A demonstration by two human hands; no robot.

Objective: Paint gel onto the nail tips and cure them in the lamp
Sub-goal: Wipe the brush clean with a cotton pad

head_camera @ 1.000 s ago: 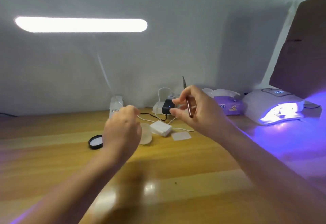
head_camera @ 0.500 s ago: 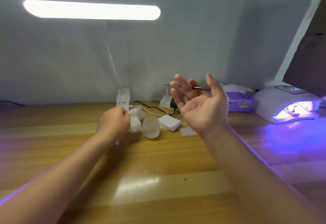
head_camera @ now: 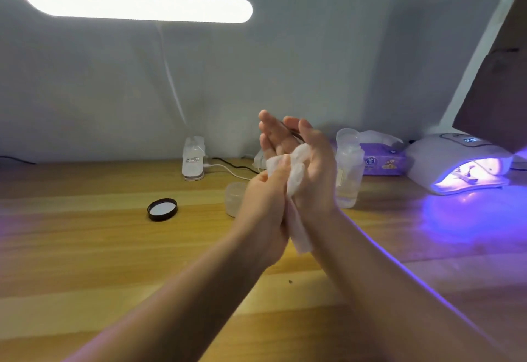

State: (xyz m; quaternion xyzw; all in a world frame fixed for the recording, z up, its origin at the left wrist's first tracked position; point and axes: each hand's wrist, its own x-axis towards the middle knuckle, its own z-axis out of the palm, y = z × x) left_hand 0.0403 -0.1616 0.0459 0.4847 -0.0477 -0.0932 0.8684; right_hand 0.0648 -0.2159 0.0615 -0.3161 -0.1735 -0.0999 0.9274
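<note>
Wooden table (head_camera: 85, 247) fills my lower view, pale wall behind. Long light bar (head_camera: 137, 4) glows upper left; its base (head_camera: 194, 159) stands at the table's back edge with a white cable running right.

Curing lamp (head_camera: 456, 162), white dome, sits far right on the table, lit violet inside, throwing purple light across the wood. I make out small shapes in its mouth but cannot tell what they are. Purple tissue pack (head_camera: 383, 160) lies just left of it.

Clear bottle (head_camera: 349, 170) stands behind my right wrist. Small clear jar (head_camera: 234, 197), lid off, partly hidden behind my left hand. Black lid (head_camera: 162, 209) lies flat well left of the jar.

My 2 hands meet at centre, above the table. Right hand (head_camera: 308, 173): palm turned up, fingers straight and spread; a thin brush (head_camera: 293, 134) lies across them, grip unclear. Left hand (head_camera: 263, 213): fingers curled, pinching a white wipe (head_camera: 296, 179) and pressing it into the right palm; the wipe's tail hangs between the wrists.
</note>
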